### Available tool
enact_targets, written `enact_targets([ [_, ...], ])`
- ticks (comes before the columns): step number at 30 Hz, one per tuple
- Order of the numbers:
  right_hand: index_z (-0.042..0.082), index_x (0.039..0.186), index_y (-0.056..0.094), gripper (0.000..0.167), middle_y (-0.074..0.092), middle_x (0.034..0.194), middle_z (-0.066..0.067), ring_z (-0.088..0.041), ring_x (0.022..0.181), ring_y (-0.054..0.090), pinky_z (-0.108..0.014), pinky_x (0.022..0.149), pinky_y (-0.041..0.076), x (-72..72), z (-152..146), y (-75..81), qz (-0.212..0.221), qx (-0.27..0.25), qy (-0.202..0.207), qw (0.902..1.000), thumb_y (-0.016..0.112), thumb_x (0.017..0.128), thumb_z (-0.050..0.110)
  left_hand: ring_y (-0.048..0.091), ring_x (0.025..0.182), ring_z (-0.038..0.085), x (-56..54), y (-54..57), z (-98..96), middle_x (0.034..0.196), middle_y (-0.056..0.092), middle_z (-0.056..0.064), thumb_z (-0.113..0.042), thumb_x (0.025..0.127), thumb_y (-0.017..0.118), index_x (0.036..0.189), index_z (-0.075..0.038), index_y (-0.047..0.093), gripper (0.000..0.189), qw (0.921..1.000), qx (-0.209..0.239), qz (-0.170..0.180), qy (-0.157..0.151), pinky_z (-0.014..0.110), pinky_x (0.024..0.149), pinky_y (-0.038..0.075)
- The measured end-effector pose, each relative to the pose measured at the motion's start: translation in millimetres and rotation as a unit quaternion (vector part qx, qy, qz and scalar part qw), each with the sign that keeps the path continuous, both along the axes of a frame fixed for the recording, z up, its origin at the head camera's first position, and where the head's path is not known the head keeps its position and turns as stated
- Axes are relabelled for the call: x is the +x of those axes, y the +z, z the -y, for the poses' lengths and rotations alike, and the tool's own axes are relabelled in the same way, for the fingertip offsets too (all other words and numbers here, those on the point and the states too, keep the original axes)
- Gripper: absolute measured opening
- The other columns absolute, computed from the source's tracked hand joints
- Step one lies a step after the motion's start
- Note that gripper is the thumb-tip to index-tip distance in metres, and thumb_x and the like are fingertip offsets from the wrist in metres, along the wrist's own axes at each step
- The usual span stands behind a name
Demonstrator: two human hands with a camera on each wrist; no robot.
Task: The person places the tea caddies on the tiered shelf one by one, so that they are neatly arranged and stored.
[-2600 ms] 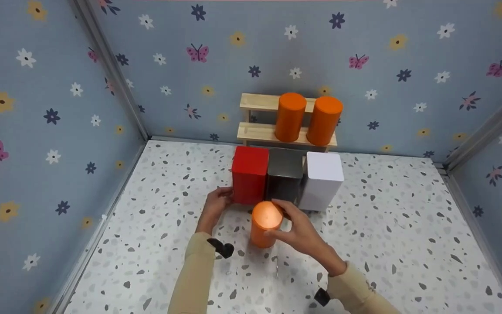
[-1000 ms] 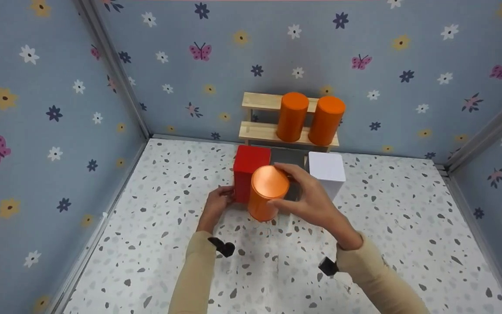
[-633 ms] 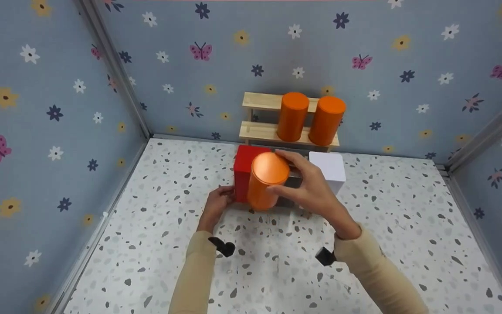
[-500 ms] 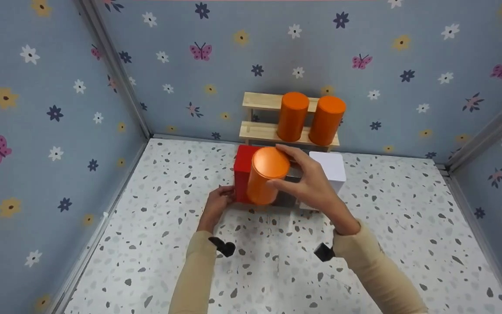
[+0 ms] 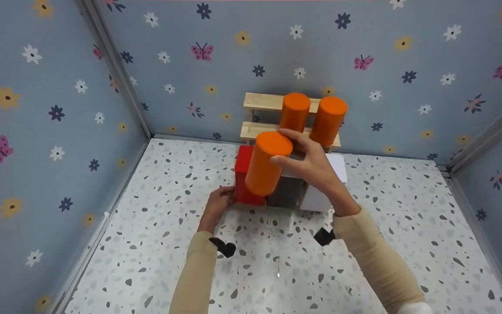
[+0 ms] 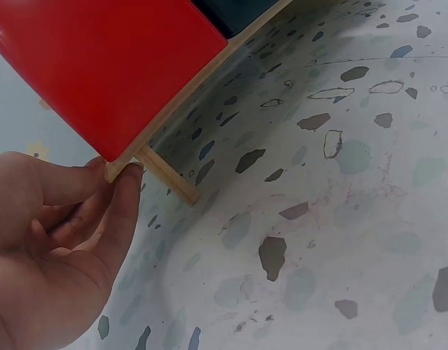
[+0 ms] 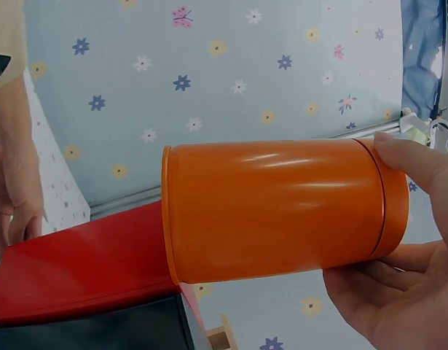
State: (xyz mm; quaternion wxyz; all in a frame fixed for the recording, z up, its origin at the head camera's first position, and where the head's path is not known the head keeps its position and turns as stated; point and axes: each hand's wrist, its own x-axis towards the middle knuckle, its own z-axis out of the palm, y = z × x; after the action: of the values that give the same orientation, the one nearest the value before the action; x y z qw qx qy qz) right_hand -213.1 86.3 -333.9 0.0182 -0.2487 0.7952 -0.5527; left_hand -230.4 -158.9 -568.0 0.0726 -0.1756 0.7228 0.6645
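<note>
An orange cylindrical canister (image 5: 265, 168) hangs tilted over the red box, in my right hand (image 5: 320, 172). Thumb and fingers grip it around its lidded end, as the right wrist view shows, with the canister (image 7: 274, 211) overlapping the red box there. My left hand (image 5: 217, 207) is low at the left end of a stepped wooden shelf (image 5: 262, 101). In the left wrist view its thumb and fingers pinch the corner of the shelf's lowest board, just above a leg (image 6: 167, 173). The red box (image 5: 245, 192) stands on that board right beside the fingers.
A black box (image 5: 288, 192) and a white box (image 5: 318, 198) stand right of the red one on the lowest step. Two more orange canisters, one left (image 5: 294, 114) and one right (image 5: 330, 122), stand on the middle step. The flowered back wall (image 5: 168, 69) rises behind the shelf.
My right hand has lifted the orange canister from low in front of the shelf, up and forward to above the red box, tilting it. The left hand has kept its place.
</note>
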Motion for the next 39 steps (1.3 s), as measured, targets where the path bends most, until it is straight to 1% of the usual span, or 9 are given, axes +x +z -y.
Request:
enact_targets([
  [4,0.016,0.140,0.048,0.066,0.057,0.129,-0.002,-0.017,0.110,0.058,-0.036,0.099,0.048,-9.5,2,4.6,0.003,-0.010,0.000,0.9999,0.074,0.082,0.033,0.060,0.110,0.024,0.4,0.7,-1.1,0.126,0.059,0.017,0.010,0.084,0.049,0.125,-0.001,0.059,0.043,0.9991,0.041,-0.004,0.006,0.036,0.096,0.050],
  [7,0.013,0.139,0.048,0.064,0.059,0.128,-0.004,-0.017,0.110,0.058,-0.034,0.098,0.048,-17.5,5,7.7,0.001,-0.015,-0.007,0.9999,0.074,0.083,0.030,0.060,0.111,0.025,0.7,1.4,-1.9,0.127,0.058,0.018,0.012,0.085,0.045,0.126,0.001,0.057,0.044,0.9979,0.065,-0.001,0.007,0.036,0.097,0.051],
  [11,0.013,0.140,0.047,0.065,0.059,0.130,-0.004,-0.018,0.111,0.058,-0.034,0.099,0.048,-29.8,7,8.6,-0.002,-0.010,-0.030,0.9995,0.074,0.083,0.029,0.060,0.112,0.024,-0.1,0.5,-2.5,0.126,0.059,0.016,0.012,0.085,0.046,0.126,0.000,0.057,0.044,0.9986,0.052,0.004,0.003,0.034,0.095,0.051],
  [17,0.014,0.143,0.044,0.074,0.057,0.134,-0.004,-0.018,0.113,0.058,-0.033,0.100,0.048,-47.8,9,8.4,-0.012,-0.007,-0.060,0.9981,0.075,0.080,0.039,0.060,0.111,0.023,-0.3,0.7,-2.9,0.125,0.060,0.016,0.008,0.087,0.048,0.127,-0.001,0.058,0.042,0.9991,0.042,0.002,0.005,0.034,0.095,0.051],
  [23,0.015,0.146,0.038,0.083,0.053,0.138,-0.002,-0.014,0.116,0.058,-0.030,0.096,0.051,-64.8,17,8.3,-0.016,-0.005,-0.081,0.9966,0.074,0.078,0.047,0.060,0.111,0.023,-1.5,-0.1,-1.6,0.126,0.060,0.015,0.007,0.087,0.049,0.127,-0.002,0.057,0.042,0.9991,0.042,0.003,0.004,0.034,0.096,0.051],
  [27,0.013,0.146,0.038,0.082,0.051,0.140,-0.003,-0.014,0.118,0.056,-0.027,0.101,0.047,-77.2,25,6.1,-0.040,-0.004,-0.086,0.9955,0.074,0.080,0.044,0.060,0.112,0.022,-1.7,-0.2,-1.1,0.126,0.060,0.014,0.008,0.086,0.050,0.127,-0.002,0.058,0.042,0.9990,0.043,0.006,0.005,0.034,0.096,0.050],
  [31,0.010,0.147,0.036,0.080,0.048,0.141,-0.005,-0.015,0.121,0.053,-0.026,0.105,0.044,-90.2,34,3.0,-0.055,0.016,-0.089,0.9944,0.073,0.082,0.040,0.061,0.109,0.021,-1.4,-1.3,-1.2,0.124,0.061,0.014,0.009,0.085,0.050,0.125,-0.002,0.059,0.043,0.9990,0.043,0.000,0.010,0.034,0.095,0.051],
  [37,0.010,0.149,0.031,0.081,0.044,0.144,-0.005,-0.016,0.124,0.049,-0.024,0.107,0.041,-104.5,44,-5.4,-0.037,0.057,-0.094,0.9932,0.071,0.084,0.038,0.061,0.100,0.022,0.2,-4.0,-1.2,0.121,0.059,0.020,0.013,0.084,0.046,0.124,0.004,0.059,0.043,0.9976,0.060,-0.031,0.013,0.034,0.093,0.052],
  [39,0.011,0.150,0.028,0.082,0.042,0.146,-0.004,-0.015,0.125,0.048,-0.024,0.107,0.040,-107.7,46,-8.1,-0.028,0.068,-0.094,0.9928,0.070,0.084,0.039,0.061,0.101,0.021,0.5,-3.6,-1.2,0.121,0.059,0.019,0.013,0.084,0.047,0.123,0.003,0.059,0.043,0.9978,0.058,-0.029,0.013,0.034,0.093,0.052],
])
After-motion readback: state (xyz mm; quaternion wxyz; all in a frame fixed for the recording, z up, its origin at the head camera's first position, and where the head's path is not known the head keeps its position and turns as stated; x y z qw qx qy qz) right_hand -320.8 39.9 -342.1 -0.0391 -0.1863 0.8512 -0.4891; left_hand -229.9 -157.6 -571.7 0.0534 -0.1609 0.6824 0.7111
